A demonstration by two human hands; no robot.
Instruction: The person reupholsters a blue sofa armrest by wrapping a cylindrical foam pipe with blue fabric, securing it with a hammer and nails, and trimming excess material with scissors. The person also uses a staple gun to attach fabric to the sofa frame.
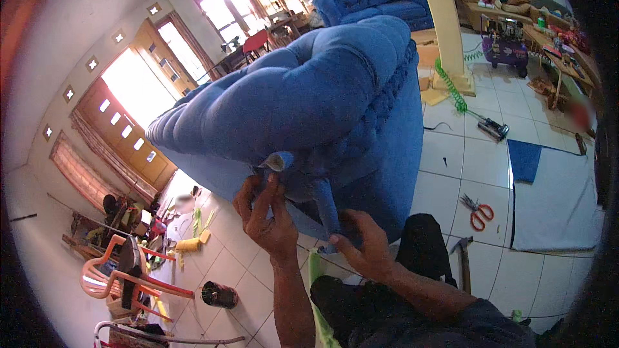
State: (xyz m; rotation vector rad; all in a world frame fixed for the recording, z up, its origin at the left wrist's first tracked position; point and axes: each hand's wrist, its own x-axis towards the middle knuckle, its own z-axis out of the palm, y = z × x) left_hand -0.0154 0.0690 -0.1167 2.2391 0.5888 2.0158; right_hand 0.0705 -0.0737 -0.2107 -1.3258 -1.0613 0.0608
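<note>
One round-ended blue fabric tube (281,160) at front of tufted blue fabric sofa (271,96); left hand (267,218) grip pinching tube, right hand (366,245) grasping long blue fabric strip (326,205), likely for steadiness.

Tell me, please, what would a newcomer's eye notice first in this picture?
The blue tufted sofa would probably come first, filling the centre, with the left hand at a pale-ended blue roll on its near side and the right hand at the lower end of a hanging blue strip. Red-handled scissors stand out on the white floor tiles to the right, as does a green coiled hose beside the yellow pillar.
</note>
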